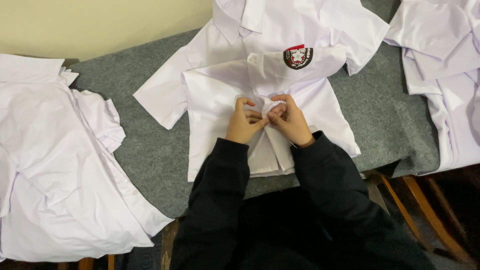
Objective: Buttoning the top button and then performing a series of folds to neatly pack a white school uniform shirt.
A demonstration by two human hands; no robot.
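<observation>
Both sets of fingers are curled in tight and meet at one spot on the front strip of the white shirt (220, 105). The left hand (244, 121) pinches a small fold of cloth between thumb and forefinger, and the right hand (290, 119) pinches the same fold from the other side, its fingertips touching those of the left. This looks like work on a button or buttonhole, though the button itself is too small to make out.

The shirt lies face up on the grey felt table cover (150, 150), collar away from the person, short sleeves spread out to either side. Its chest pocket carries a round red, black and white badge (298, 56), just above the hands. Above the hands the front seems to lie closed; below them the two edges hang slightly apart down to the hem, so by my judgement the closing is about halfway done.

Left of the shirt lies a loose heap of white shirts (55, 165); to the right, well apart, another pile (445, 75).
</observation>
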